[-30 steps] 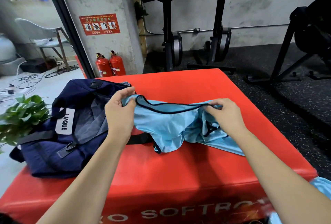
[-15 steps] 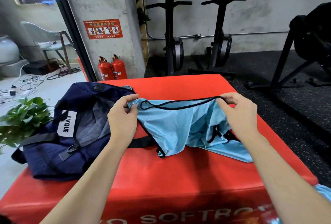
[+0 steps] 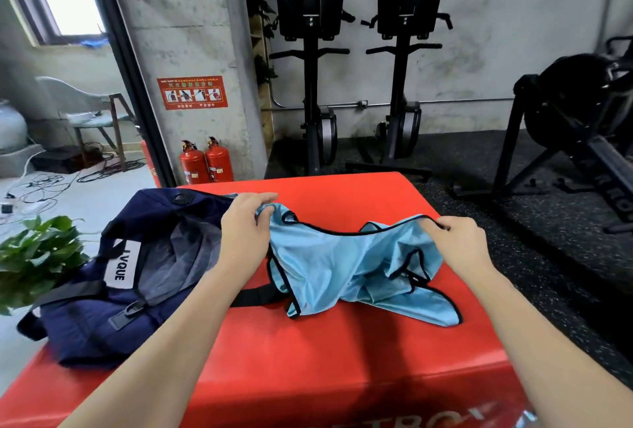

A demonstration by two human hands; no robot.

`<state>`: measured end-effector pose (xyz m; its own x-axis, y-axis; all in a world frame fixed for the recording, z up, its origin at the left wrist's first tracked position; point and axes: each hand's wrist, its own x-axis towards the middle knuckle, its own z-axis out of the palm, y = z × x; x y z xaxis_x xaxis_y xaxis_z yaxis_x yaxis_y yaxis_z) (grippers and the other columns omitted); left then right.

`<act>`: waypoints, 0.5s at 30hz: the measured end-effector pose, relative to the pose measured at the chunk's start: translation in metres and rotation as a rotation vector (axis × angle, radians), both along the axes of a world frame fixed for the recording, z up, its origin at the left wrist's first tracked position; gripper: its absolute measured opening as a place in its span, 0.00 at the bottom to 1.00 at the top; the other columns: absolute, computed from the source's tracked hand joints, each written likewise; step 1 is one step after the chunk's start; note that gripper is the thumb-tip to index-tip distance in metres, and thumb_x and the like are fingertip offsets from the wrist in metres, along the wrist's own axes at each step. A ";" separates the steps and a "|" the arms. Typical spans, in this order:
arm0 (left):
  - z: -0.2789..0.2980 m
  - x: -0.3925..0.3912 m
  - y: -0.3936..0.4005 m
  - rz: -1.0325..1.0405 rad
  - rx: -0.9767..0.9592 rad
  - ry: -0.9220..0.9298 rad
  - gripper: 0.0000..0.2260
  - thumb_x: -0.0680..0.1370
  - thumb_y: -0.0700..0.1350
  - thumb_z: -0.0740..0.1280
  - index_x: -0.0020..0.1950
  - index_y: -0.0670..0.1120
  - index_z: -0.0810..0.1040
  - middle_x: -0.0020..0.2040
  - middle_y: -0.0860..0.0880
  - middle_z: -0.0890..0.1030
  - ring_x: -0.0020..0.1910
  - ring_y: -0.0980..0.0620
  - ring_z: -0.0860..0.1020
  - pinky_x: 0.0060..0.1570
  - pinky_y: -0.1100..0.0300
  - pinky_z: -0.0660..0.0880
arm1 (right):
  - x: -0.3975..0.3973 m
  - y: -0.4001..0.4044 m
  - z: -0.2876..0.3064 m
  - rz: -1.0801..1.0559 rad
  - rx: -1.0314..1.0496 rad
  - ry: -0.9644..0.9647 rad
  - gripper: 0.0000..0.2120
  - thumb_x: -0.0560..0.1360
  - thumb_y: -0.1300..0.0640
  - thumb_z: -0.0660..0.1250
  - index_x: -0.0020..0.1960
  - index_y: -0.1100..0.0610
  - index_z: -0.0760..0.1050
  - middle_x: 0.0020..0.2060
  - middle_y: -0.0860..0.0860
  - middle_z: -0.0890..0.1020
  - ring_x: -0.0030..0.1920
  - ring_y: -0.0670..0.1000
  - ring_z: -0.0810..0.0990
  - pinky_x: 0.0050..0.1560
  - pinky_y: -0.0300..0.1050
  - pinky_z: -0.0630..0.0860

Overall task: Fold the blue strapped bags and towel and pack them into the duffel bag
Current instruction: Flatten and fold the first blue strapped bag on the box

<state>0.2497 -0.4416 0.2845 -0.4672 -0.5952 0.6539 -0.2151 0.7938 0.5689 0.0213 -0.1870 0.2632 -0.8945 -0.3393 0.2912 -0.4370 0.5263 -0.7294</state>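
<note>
A white label reading "LVQUE" [image 3: 118,265] is showing on the navy duffel bag [image 3: 102,290], which is lying open at the left of the red padded worktop [image 3: 308,359]; partial white letters on the worktop's front edge are cut off and unreadable. The left hand [image 3: 245,232] and right hand [image 3: 459,246] are each pinching the black-trimmed top edge of the light blue strapped bag [image 3: 342,273], holding it just above the worktop beside the duffel. Behind, two red fire extinguishers [image 3: 205,162] are standing under a red instruction sign [image 3: 192,92] on a concrete pillar, with black gym machines [image 3: 359,61] along the wall on speckled rubber flooring and a leafy plant [image 3: 37,256] at the left.
</note>
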 end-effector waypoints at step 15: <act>0.157 0.009 0.044 -0.058 -0.241 0.186 0.09 0.78 0.39 0.67 0.53 0.49 0.85 0.48 0.56 0.79 0.47 0.62 0.73 0.52 0.73 0.66 | 0.052 0.006 0.154 0.544 -0.902 -0.679 0.14 0.79 0.50 0.67 0.47 0.61 0.80 0.40 0.56 0.82 0.44 0.55 0.81 0.54 0.51 0.75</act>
